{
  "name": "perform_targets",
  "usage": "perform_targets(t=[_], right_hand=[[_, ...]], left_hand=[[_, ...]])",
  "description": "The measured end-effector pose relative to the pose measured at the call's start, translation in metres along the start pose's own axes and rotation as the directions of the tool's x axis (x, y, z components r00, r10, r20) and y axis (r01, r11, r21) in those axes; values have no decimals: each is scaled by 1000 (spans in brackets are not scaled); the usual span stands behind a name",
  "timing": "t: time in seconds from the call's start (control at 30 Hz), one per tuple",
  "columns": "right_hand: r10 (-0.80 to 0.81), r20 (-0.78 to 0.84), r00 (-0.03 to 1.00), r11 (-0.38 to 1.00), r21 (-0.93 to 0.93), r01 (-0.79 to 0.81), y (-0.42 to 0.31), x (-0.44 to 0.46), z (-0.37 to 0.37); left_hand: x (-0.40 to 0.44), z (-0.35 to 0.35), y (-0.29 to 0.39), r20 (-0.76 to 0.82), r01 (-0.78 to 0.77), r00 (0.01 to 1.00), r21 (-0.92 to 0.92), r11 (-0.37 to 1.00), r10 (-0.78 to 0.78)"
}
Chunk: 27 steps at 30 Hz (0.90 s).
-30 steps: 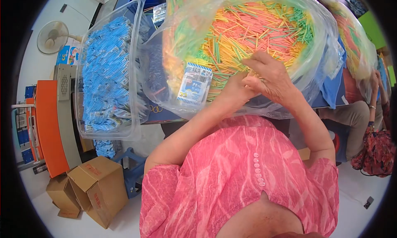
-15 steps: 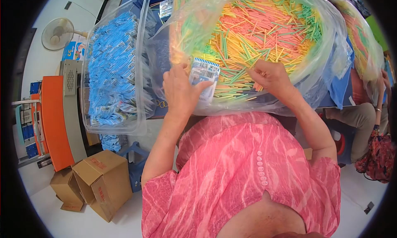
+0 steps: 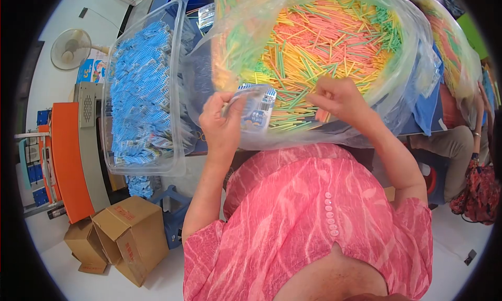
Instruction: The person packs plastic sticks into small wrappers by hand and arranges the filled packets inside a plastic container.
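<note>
My left hand point(image 3: 220, 124) is closed on the upper left edge of a small printed packet point(image 3: 257, 112) with a blue-and-white striped top and a barcode. My right hand point(image 3: 342, 103) is closed over the near side of a big pile of thin coloured sticks point(image 3: 334, 34), in pink, yellow and green. From below its curled fingers poke the ends of several pinkish sticks point(image 3: 322, 116). The pile lies in a large clear plastic bag point(image 3: 413, 34) with its mouth spread wide. Whether the packet holds anything cannot be seen.
Left of my hands stands a clear plastic bin point(image 3: 180, 92) full of blue striped packets point(image 3: 141, 86). Cardboard boxes point(image 3: 133, 233) and a blue stool point(image 3: 175, 212) are on the floor. A second bag of sticks point(image 3: 452, 50) and a seated person point(image 3: 452, 154) are at the right.
My left hand has shifted slightly down, its thumb now pinching the packet's upper edge, and the packet has tilted. My right hand has moved only a little, with pinkish stick ends showing more clearly below it.
</note>
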State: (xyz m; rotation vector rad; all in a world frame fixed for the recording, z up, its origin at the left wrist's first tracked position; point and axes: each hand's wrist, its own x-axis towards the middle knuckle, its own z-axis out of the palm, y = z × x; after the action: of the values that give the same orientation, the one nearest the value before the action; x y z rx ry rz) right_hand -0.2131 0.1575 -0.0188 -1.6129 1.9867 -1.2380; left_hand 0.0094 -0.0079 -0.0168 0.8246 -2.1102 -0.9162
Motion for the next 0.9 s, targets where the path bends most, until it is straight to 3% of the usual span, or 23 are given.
perform_targets(t=[0.03, 0.07, 0.1, 0.13, 0.2, 0.3, 0.37, 0.47, 0.5, 0.53, 0.67, 0.7, 0.73, 0.8, 0.9], right_hand=[[65, 112, 992, 989, 128, -80, -9, 8, -7], [114, 226, 967, 955, 243, -169, -18, 16, -12], [125, 288, 949, 933, 292, -211, -25, 21, -13], [134, 277, 951, 934, 286, -215, -32, 24, -13], [88, 342, 936, 945, 270, -187, -41, 27, -14], [42, 273, 961, 952, 281, -121, -35, 22, -15], [42, 239, 970, 956, 274, -108, -31, 14, -16], [167, 133, 977, 952, 237, -195, -8, -1, -11], [-97, 42, 994, 982, -161, 102, 5, -6, -8], [-368, 64, 928, 768, -541, 342, 14, -10, -6], [-412, 137, 901, 718, -560, 413, 14, -10, -9], [-134, -8, 991, 972, -194, 130, -1, -3, -17], [193, -23, 981, 955, 232, -183, -16, 5, -27], [263, -18, 965, 915, 321, -243, -35, 22, -43], [128, -17, 992, 941, 319, -116, -42, 41, -47]], left_hand=[[-2, 2, 9, 12, -1, 1000, -5, 1000, 1], [-2, 5, 23, 149, 140, 983, -270, 953, -102], [0, 10, 32, 306, 299, 939, -491, 818, -159], [1, 15, 36, 316, 296, 937, -496, 816, -148], [3, 23, 41, 492, 425, 862, -573, 700, -121], [8, 33, 51, 533, 524, 824, -586, 618, -194], [9, 37, 44, 510, 497, 838, -563, 661, -196], [10, 36, 42, 454, 441, 872, -560, 702, -185], [10, 35, 42, 426, 414, 888, -583, 699, -172], [10, 35, 41, 425, 415, 888, -584, 698, -172], [13, 36, 38, 489, 466, 857, -598, 652, -164], [13, 37, 38, 516, 474, 845, -598, 647, -142], [14, 37, 39, 521, 478, 841, -594, 647, -143], [15, 38, 42, 541, 447, 836, -580, 681, -88], [17, 40, 48, 595, 460, 802, -569, 681, -44]])
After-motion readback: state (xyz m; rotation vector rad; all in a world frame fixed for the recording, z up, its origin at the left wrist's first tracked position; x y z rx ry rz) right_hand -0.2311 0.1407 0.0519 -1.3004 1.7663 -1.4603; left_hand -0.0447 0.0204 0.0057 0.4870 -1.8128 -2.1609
